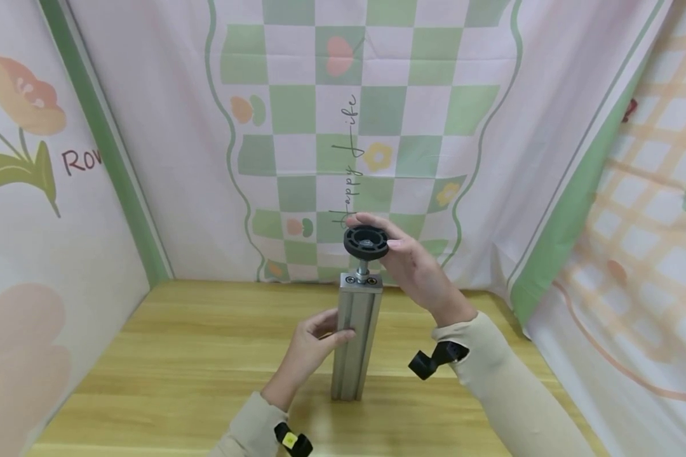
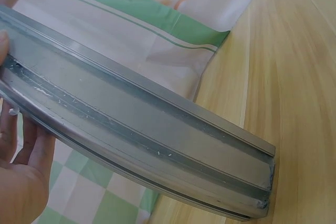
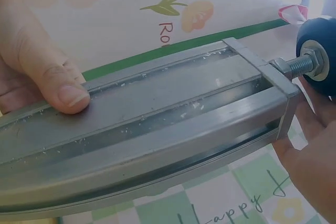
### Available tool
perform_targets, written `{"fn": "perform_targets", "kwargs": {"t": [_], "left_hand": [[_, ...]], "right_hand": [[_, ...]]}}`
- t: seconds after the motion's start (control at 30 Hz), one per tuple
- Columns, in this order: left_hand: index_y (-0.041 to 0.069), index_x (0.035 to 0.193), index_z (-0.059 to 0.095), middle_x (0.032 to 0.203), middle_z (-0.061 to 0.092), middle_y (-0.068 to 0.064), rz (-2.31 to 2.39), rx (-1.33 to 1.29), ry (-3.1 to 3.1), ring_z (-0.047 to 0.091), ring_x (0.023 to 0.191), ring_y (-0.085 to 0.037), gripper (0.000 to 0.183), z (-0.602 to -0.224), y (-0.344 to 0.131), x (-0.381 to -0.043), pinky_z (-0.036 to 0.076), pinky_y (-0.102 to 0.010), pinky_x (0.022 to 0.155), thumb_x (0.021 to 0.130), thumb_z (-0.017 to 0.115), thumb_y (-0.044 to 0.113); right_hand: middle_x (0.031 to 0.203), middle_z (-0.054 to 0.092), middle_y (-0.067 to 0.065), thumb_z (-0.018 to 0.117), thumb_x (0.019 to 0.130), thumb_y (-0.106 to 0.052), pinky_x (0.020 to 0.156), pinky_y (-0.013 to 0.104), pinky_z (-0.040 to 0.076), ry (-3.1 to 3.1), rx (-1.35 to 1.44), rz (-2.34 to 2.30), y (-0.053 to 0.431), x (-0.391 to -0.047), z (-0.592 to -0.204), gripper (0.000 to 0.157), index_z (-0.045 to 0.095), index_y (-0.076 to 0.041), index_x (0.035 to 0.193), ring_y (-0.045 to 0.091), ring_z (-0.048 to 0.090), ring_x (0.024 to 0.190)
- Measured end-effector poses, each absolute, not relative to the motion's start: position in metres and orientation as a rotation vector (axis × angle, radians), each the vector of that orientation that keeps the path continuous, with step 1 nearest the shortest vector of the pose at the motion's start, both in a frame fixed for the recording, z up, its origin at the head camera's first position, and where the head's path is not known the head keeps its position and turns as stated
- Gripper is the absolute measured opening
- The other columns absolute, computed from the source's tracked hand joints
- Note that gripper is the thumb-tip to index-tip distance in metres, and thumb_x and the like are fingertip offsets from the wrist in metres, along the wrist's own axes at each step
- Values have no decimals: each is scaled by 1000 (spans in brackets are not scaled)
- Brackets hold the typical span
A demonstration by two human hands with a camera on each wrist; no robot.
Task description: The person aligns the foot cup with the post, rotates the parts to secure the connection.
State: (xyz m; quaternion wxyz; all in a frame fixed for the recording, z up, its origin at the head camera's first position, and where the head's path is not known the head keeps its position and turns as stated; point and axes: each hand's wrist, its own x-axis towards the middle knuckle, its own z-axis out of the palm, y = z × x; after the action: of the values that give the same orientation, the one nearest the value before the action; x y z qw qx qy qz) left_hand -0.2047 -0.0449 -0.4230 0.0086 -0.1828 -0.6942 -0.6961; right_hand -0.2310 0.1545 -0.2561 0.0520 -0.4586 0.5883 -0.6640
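An aluminium extrusion profile (image 1: 357, 343) stands upright on the wooden table, its lower end on the tabletop. My left hand (image 1: 313, 346) grips it about mid-height, thumb across the near face. From the end plate on top rises a threaded stud with a nut, carrying a black round levelling foot (image 1: 366, 252). My right hand (image 1: 416, 271) holds this foot at its rim, with thumb on the right side and fingers behind. In the right wrist view the stud (image 3: 300, 66) shows between plate and foot. Small pale shavings lie along the profile's grooves (image 2: 105, 116).
The wood-grain table (image 1: 206, 355) extends around the profile. Printed curtains hang on the sides, and a green-checked curtain (image 1: 297, 108) closes the back. Black camera mounts (image 1: 437, 360) sit on both wrists.
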Motion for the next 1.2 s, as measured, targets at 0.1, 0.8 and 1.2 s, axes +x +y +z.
{"fn": "perform_targets", "kwargs": {"t": [0.1, 0.8, 1.2], "left_hand": [[14, 129, 67, 114, 71, -5, -2181, -568, -2160, 65, 108, -21, 44, -423, -44, -204, 52, -36, 96, 88, 80, 26], [14, 129, 68, 113, 71, -4, -2179, -549, -2169, 65, 108, -20, 44, -422, -43, -204, 52, -37, 97, 88, 80, 26], [15, 128, 69, 111, 72, -4, -2177, -561, -2163, 65, 107, -20, 42, -422, -43, -203, 52, -37, 95, 89, 79, 25]], "right_hand": [[150, 40, 18, 40, 102, -20, 114, 41, 28, 1855, -1351, -2045, 155, -230, -256, 44, 47, -11, 144, 33, 41, 136], [157, 30, 12, 33, 101, -26, 117, 52, 18, 1969, -1328, -1992, 153, -225, -254, 55, 32, -8, 154, 31, 32, 142], [142, 44, 16, 48, 95, -13, 108, 35, 39, 1914, -1303, -2090, 154, -229, -257, 34, 52, -13, 129, 30, 48, 128]]}}
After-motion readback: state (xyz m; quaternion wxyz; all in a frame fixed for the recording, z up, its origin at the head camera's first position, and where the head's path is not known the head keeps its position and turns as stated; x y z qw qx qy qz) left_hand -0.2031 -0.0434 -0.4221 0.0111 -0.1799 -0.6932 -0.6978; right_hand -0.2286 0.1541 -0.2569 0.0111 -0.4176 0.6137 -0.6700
